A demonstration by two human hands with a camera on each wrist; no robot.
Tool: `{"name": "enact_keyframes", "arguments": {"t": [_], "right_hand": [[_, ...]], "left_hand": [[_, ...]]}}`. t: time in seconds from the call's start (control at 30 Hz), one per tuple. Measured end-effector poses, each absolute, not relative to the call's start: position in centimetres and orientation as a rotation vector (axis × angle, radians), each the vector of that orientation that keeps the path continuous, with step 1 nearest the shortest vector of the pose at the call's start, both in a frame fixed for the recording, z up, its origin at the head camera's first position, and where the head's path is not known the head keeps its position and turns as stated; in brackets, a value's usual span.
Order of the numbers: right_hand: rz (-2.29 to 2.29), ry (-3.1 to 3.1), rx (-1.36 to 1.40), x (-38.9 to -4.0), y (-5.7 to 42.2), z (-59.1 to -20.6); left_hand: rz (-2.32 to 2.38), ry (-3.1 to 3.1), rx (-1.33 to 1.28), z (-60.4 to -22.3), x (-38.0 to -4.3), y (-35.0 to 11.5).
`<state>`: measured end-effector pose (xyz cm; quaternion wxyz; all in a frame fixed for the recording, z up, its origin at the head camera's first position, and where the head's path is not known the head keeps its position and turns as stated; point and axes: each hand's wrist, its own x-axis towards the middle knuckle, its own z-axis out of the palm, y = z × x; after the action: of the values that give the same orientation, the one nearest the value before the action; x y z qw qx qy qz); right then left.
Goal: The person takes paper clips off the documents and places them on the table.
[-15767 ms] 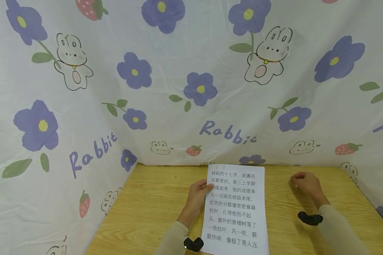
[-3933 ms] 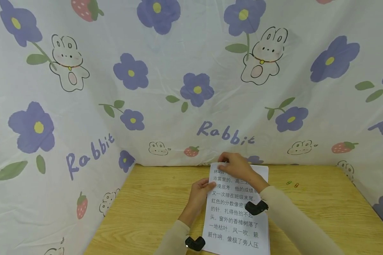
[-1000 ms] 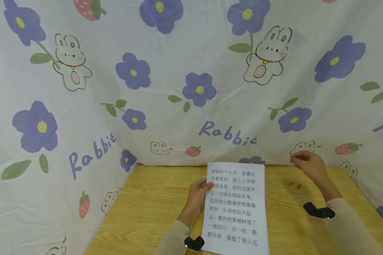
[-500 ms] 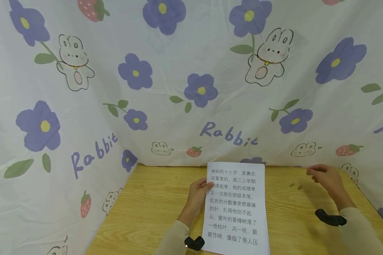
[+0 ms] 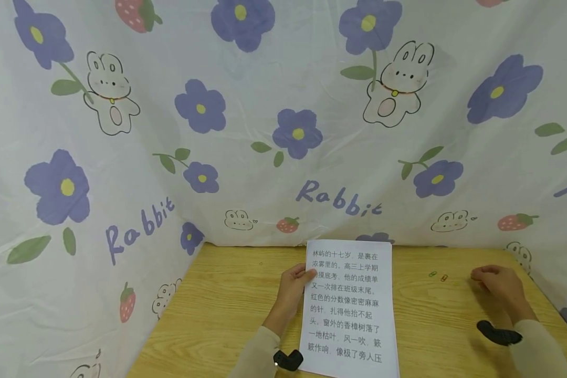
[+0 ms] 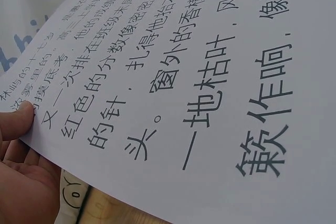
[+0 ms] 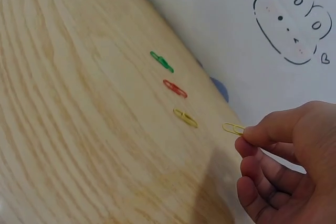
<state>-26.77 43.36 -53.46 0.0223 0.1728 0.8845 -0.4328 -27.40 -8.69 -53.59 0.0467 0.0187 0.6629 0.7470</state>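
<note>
My left hand [image 5: 293, 286] grips the left edge of a small stack of printed paper sheets [image 5: 347, 310], thumb on the front and fingers behind. Large Chinese text covers the top sheet, and its upper edge carries no clip. Over the right part of the table my right hand [image 7: 286, 156] pinches a yellow paper clip [image 7: 232, 128] between thumb and forefinger. On the wood close by lie a green paper clip [image 7: 161, 62], a red paper clip [image 7: 175, 88] and a second yellow paper clip [image 7: 185, 118], spaced in a row.
The wood-grain table [image 5: 217, 304] meets a white cloth [image 5: 245, 173] printed with purple flowers, rabbits and strawberries at the back and sides. A black band [image 5: 498, 333] sits on the right wrist, another black band [image 5: 288, 360] on the left.
Two yellow clips seen earlier on the paper's top edge are gone from it. The right hand has moved from that edge to the table's right side and lowered. The left hand keeps its hold.
</note>
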Motion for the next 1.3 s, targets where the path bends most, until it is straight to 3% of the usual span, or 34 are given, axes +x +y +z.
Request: {"name": "enact_keyframes", "arguments": {"t": [1.3], "right_hand": [[-1.267, 2.873, 0.487, -26.1, 43.3, -54.7]], "left_hand": [[2.276, 2.041, 0.046, -53.3, -27.0, -8.7]]}}
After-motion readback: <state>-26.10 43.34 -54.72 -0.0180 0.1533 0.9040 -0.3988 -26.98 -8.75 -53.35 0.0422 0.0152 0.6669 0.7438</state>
